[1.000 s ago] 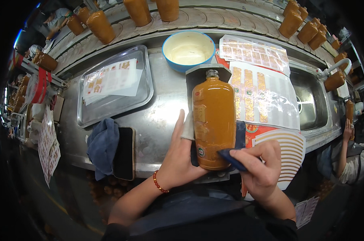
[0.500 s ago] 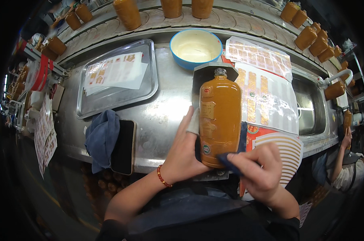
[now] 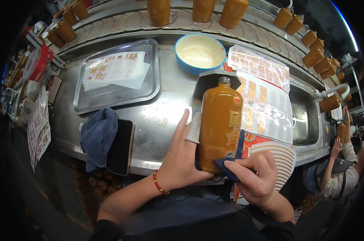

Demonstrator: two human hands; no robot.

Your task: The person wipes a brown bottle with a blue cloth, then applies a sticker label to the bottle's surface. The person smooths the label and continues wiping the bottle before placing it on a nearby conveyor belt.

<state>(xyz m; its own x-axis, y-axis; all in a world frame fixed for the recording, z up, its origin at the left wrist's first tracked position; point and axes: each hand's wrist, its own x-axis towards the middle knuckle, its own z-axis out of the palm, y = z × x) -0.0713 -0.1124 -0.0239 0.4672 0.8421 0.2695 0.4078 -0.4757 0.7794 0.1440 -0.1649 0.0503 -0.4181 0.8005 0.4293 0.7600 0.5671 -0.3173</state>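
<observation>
A glossy orange-brown bottle [image 3: 219, 124] with a clear, uncapped glass neck leans tilted against a dark angled stand [image 3: 204, 83]. Raised gold characters and small emblems show on its right side. My left hand [image 3: 181, 154] wraps around the bottle's lower left; a pale finger cover sits on one finger, and a red bead bracelet is on the wrist. My right hand [image 3: 257, 176] pinches a dark blue cloth [image 3: 226, 168] against the bottle's lower right edge, near the base. Part of the cloth runs behind the bottle, where it is hidden.
Sticker sheets [image 3: 266, 108] lie to the right, beside a sink [image 3: 306, 124]. A blue-rimmed bowl [image 3: 200, 52], a metal tray [image 3: 151, 90] with sheets, a crumpled cloth [image 3: 98, 138] and a phone [image 3: 120, 148] surround the work spot. Behind, a conveyor [image 3: 125, 24] carries bottles. A co-worker [image 3: 338, 170] is at right.
The bottle has turned so its raised characters have shifted from its left side to its right. My right hand keeps the cloth at the base. Bottles on the conveyor have moved right.
</observation>
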